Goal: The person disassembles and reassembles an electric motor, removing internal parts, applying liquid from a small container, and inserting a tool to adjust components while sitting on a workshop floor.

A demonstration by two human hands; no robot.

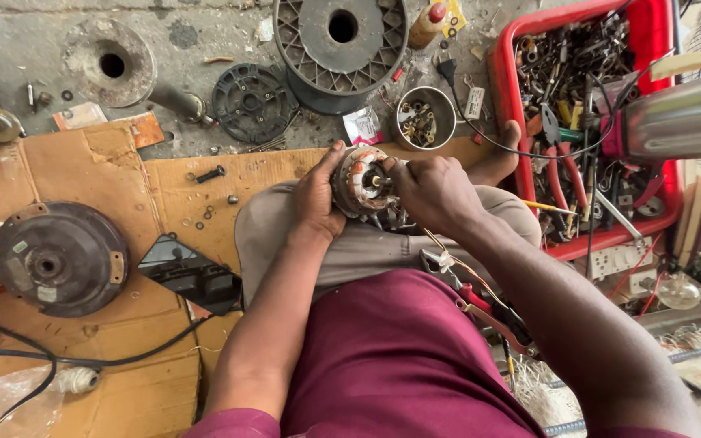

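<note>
Motor stator (361, 182) sits gripped between left hand (316, 197) and right hand (432, 191).

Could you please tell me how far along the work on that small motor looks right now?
Done: the dark round housing lies removed on the cardboard. In hand: left hand steadies the motor core on the lap; right hand works at its centre. Left: loose screws remain unfitted.

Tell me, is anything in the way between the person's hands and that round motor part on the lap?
Nothing visible. The left hand already cups the motor part from its side, and the right hand rests on its centre, fingers at the shaft.
</note>
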